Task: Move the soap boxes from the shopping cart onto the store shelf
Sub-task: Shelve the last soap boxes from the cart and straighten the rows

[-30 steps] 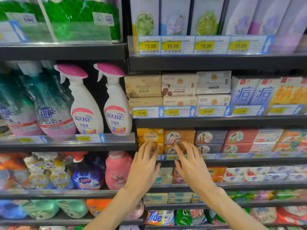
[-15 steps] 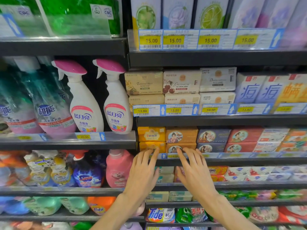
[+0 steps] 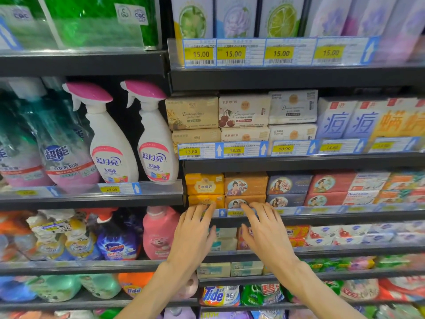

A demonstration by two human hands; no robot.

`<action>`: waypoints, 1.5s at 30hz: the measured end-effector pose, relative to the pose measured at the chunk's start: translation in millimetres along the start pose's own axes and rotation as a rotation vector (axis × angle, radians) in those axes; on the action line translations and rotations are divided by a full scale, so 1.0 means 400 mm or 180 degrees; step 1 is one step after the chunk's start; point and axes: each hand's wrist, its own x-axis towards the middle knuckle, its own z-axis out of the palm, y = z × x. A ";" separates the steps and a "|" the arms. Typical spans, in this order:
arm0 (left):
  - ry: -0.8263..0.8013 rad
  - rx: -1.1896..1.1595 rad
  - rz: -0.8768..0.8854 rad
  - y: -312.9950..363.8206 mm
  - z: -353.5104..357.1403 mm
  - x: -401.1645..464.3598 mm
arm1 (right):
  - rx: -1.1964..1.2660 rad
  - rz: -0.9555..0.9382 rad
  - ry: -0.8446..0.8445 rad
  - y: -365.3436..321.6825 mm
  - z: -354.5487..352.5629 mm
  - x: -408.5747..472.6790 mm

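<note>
Flanking both soap stacks [image 3: 226, 189], spray bottles [image 3: 156, 137] seemingly left.

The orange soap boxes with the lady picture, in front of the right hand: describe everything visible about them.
The orange soap boxes are two flat cardboard-looking cartons stacked one on the other, each with a round picture of a woman on its front. They sit on the soap shelf between yellow boxes and dark blue boxes. The price rail hides the lower one's bottom edge. The right hand reaches its straight fingertips to the lower box's front; actual contact is unclear.
</note>
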 end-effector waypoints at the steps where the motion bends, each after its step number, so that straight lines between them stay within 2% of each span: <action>1: -0.0019 -0.0011 0.0002 0.000 -0.003 0.002 | 0.0012 0.0000 -0.0008 -0.001 0.001 0.001; 16: -0.0048 -0.0148 -0.0054 0.015 -0.028 0.002 | 0.0104 0.0074 -0.0090 -0.010 -0.016 -0.003; 22: 0.0137 -0.0131 0.0029 0.014 -0.052 -0.009 | 0.0338 0.0048 0.0178 -0.027 -0.055 -0.005; 26: 0.0200 -0.0164 0.0039 0.022 -0.061 -0.002 | 0.0067 0.0048 0.0138 -0.026 -0.051 0.017; 35: 0.0007 -0.0196 0.0896 0.115 -0.027 0.013 | -0.0087 0.0146 0.0108 -0.007 -0.023 -0.004; 39: -0.0151 -0.0003 0.0665 0.122 -0.001 0.022 | -0.0133 0.0186 0.0016 0.006 -0.006 -0.014; 45: -0.0178 0.0059 0.0615 0.125 0.014 0.026 | -0.0112 0.0212 0.0004 0.007 0.006 -0.014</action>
